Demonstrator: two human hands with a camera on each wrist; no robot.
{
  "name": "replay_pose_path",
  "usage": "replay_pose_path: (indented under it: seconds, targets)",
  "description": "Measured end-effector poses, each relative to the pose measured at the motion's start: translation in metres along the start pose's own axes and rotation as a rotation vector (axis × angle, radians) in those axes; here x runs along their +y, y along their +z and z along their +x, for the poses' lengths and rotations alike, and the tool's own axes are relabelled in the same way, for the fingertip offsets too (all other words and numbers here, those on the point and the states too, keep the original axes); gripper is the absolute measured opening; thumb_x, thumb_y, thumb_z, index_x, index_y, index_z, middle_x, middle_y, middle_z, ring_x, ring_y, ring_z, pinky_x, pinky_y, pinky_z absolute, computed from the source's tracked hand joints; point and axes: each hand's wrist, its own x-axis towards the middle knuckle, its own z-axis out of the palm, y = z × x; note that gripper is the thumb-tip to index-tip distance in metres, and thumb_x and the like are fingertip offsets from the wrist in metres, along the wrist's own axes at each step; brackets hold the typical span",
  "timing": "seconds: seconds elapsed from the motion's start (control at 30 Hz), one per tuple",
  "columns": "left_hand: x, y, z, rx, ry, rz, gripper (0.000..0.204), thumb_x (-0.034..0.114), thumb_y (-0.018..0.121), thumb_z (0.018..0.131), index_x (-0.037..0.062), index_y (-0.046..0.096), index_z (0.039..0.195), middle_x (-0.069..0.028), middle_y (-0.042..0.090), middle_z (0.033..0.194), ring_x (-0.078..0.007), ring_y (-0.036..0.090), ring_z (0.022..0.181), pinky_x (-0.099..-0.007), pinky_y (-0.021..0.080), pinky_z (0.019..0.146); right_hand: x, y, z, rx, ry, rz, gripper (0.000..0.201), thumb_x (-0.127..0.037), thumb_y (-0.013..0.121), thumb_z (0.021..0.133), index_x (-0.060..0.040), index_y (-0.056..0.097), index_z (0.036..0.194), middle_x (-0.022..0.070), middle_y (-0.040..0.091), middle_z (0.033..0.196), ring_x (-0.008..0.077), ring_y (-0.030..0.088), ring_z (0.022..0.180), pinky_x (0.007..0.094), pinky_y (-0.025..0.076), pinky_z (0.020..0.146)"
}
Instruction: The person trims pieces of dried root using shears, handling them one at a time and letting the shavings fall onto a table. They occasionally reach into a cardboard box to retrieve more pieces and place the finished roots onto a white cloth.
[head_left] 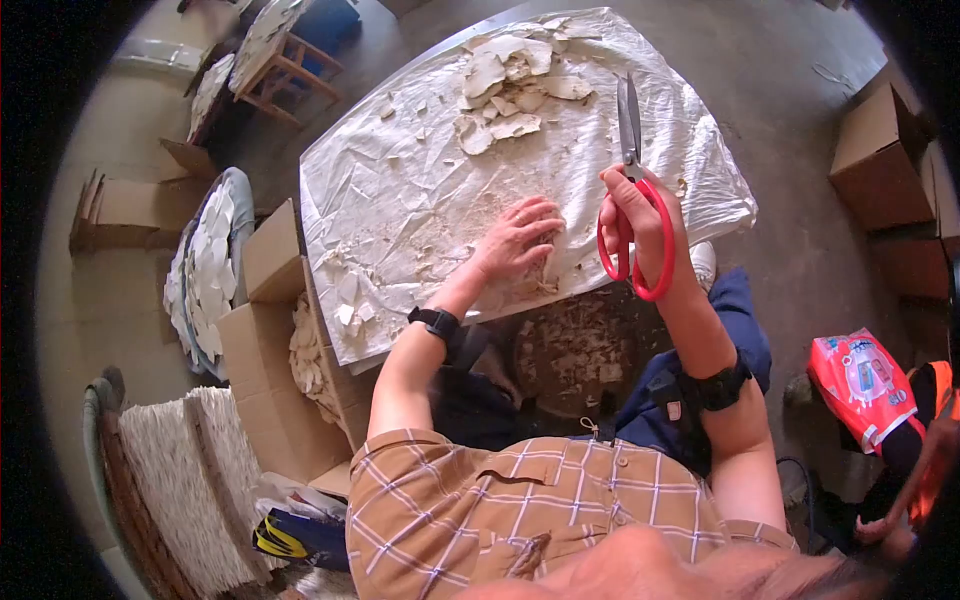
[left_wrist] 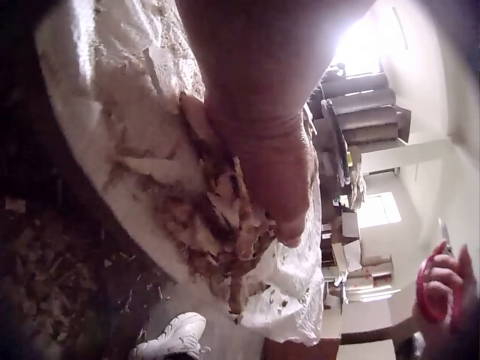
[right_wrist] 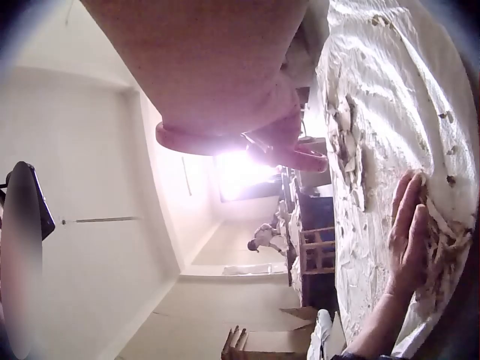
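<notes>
My right hand (head_left: 640,218) grips a pair of scissors (head_left: 629,125) by its red handles, raised over the right side of the table with the blades pointing away from me. The left hand (head_left: 515,238) lies low over the white plastic sheet (head_left: 400,200) near the table's front edge, fingers extended. In the left wrist view, thin brownish scraps (left_wrist: 225,217) lie under and beside this hand; the right wrist view shows scraps (right_wrist: 448,247) along its edge too. Larger pale, flat broken pieces (head_left: 510,85) form a heap at the table's far side.
An open cardboard box (head_left: 275,370) with pale pieces inside stands left of the table. Debris covers a round container (head_left: 575,355) below the front edge. More boxes (head_left: 885,150) and a red package (head_left: 862,385) are at the right. Stacked sheets (head_left: 185,490) stand at lower left.
</notes>
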Motion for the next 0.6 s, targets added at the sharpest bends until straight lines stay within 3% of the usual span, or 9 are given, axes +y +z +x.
replay_pose_path:
  seconds: [0.17, 0.3, 0.4, 0.43, 0.5, 0.6]
  targets:
    - [0.035, 0.013, -0.018, -0.024, -0.017, -0.085, 0.035, 0.023, 0.056, 0.080, 0.0124, 0.054, 0.113, -0.0118, 0.043, 0.125, -0.0322, 0.033, 0.121, -0.0434, 0.027, 0.100, 0.005, 0.002, 0.001, -0.002, 0.007, -0.004, 0.022, -0.027, 0.056, 0.085, -0.0052, 0.051, 0.088, -0.0003, 0.048, 0.057, 0.0062, 0.044, 0.040, 0.0198, 0.035, 0.036]
    - [0.062, 0.040, -0.042, 0.037, 0.081, -0.130, 0.032, 0.020, 0.059, 0.077, 0.0109, 0.056, 0.108, -0.0109, 0.043, 0.125, -0.0317, 0.034, 0.121, -0.0444, 0.027, 0.101, 0.004, 0.002, 0.000, 0.007, 0.011, 0.007, 0.021, -0.025, 0.055, 0.085, -0.0049, 0.051, 0.089, -0.0006, 0.047, 0.057, 0.0062, 0.043, 0.038, 0.0196, 0.033, 0.034]
    - [0.098, 0.048, -0.058, -0.119, 0.054, -0.200, 0.033, 0.023, 0.059, 0.078, 0.0117, 0.054, 0.109, -0.0094, 0.042, 0.127, -0.0303, 0.034, 0.121, -0.0465, 0.027, 0.100, 0.007, 0.001, -0.001, -0.013, 0.002, 0.016, 0.021, -0.025, 0.054, 0.085, -0.0050, 0.051, 0.089, -0.0004, 0.048, 0.057, 0.0064, 0.042, 0.038, 0.0199, 0.032, 0.033]
    - [0.104, 0.050, -0.062, -0.123, 0.119, -0.136, 0.034, 0.024, 0.059, 0.078, 0.0124, 0.053, 0.110, -0.0090, 0.041, 0.128, -0.0296, 0.034, 0.122, -0.0462, 0.026, 0.100, 0.007, 0.000, -0.001, -0.008, -0.007, 0.015, 0.021, -0.025, 0.054, 0.085, -0.0050, 0.051, 0.090, -0.0003, 0.048, 0.057, 0.0065, 0.042, 0.038, 0.0199, 0.032, 0.033]
    - [0.108, 0.041, -0.060, -0.121, 0.178, -0.094, 0.036, 0.023, 0.061, 0.076, 0.0128, 0.054, 0.110, -0.0093, 0.041, 0.128, -0.0291, 0.036, 0.121, -0.0462, 0.027, 0.100, 0.006, 0.000, -0.004, -0.008, -0.006, 0.003, 0.021, -0.025, 0.054, 0.085, -0.0048, 0.051, 0.090, -0.0004, 0.048, 0.057, 0.0062, 0.042, 0.038, 0.0199, 0.033, 0.033]
    - [0.080, 0.016, -0.039, 0.040, 0.146, -0.014, 0.046, 0.015, 0.065, 0.069, 0.0124, 0.054, 0.113, -0.0101, 0.044, 0.125, -0.0297, 0.040, 0.117, -0.0427, 0.032, 0.098, -0.001, 0.000, -0.009, -0.012, 0.000, -0.010, 0.022, -0.026, 0.054, 0.085, -0.0046, 0.051, 0.090, -0.0008, 0.048, 0.056, 0.0054, 0.043, 0.041, 0.0197, 0.034, 0.035]
